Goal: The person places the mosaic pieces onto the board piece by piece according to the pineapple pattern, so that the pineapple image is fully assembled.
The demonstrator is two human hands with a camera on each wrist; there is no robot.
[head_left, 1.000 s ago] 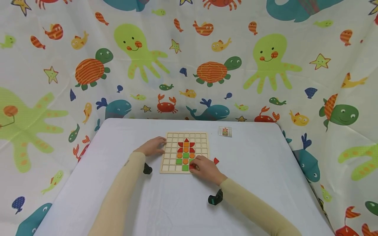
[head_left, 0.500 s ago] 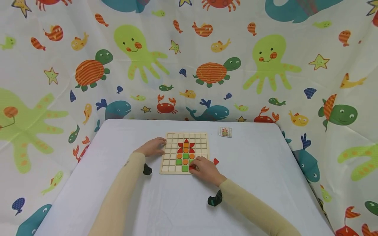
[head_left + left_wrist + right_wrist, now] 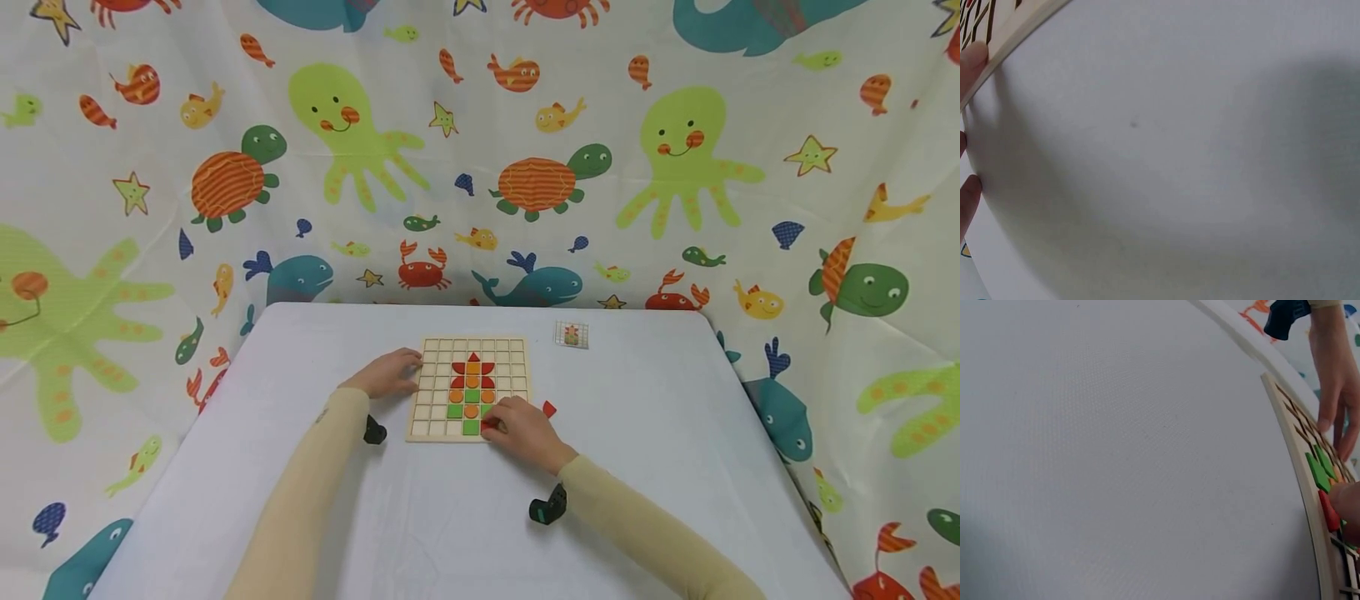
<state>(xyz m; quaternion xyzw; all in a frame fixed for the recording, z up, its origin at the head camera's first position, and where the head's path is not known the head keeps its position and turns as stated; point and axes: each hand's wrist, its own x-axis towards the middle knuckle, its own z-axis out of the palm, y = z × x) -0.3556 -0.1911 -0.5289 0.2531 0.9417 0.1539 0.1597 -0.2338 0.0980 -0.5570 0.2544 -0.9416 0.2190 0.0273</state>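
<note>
A wooden grid board [image 3: 414,417] lies on the white table with red, orange and green pieces set in its cells, forming a figure. My left hand [image 3: 384,373] rests at the board's left edge; in the left wrist view its thumb [image 3: 971,65] touches the rim, fingers extended. At the lower right of the figure, my right hand [image 3: 527,429] pinches a red piece [image 3: 1329,511] at a bottom-row cell beside a green square [image 3: 470,427]. Its fingers partly hide that piece and neighbouring cells. Just right of the board lies a loose red piece [image 3: 549,409].
A small card [image 3: 572,334] printed with a similar figure on a grid lies beyond the board to the right. Black wrist cameras [image 3: 547,504] hang at both wrists. A curtain [image 3: 465,100] with sea animals stands behind the table [image 3: 660,400].
</note>
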